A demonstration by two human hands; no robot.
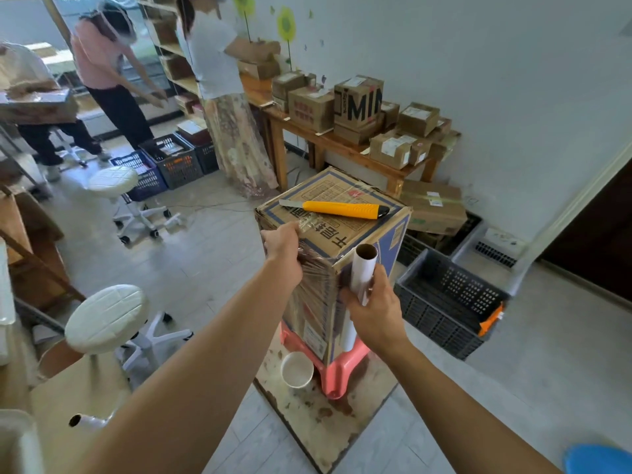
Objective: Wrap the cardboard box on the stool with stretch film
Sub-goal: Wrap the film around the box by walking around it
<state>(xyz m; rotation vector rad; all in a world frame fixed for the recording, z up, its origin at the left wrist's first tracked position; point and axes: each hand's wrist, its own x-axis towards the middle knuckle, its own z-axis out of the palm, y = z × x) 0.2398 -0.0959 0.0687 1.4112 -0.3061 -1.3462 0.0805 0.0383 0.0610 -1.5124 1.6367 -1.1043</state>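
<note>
Cardboard, worn and creased, makes up the box (338,234), which stands on end on the pink stool (345,362) at the centre of the view. Tall on a small smooth seat, it looks top-heavy and apt to rock or slide if pulled sideways. Its walls seem stiff enough to take the pull, and it is best steadied at an upper corner.

The film (318,278) is thin, clingy and stretchy, wrinkling into cords where it is drawn tight. It spans the box's near face, from the top corner at 9 o'clock to the near upright edge. It handles best by the roll (364,265), a light rigid tube that looks nearly spent. A hold round the roll's middle would let it turn.

The left hand (282,244) is clenched on the film's bunched end, pinning it at the box's top edge at 9 o'clock. The right hand (376,313) is wrapped round the middle of the roll. The roll stands upright just beside the near edge, at 3 o'clock of the left hand; whether it touches the box I cannot tell.

A yellow knife (342,209) lies loose on the box top toward 12 o'clock and could slip off if the box tips. A cup (297,370) stands at 6 o'clock by the stool's foot. A dark crate (444,302) sits on the floor at 3 o'clock.
</note>
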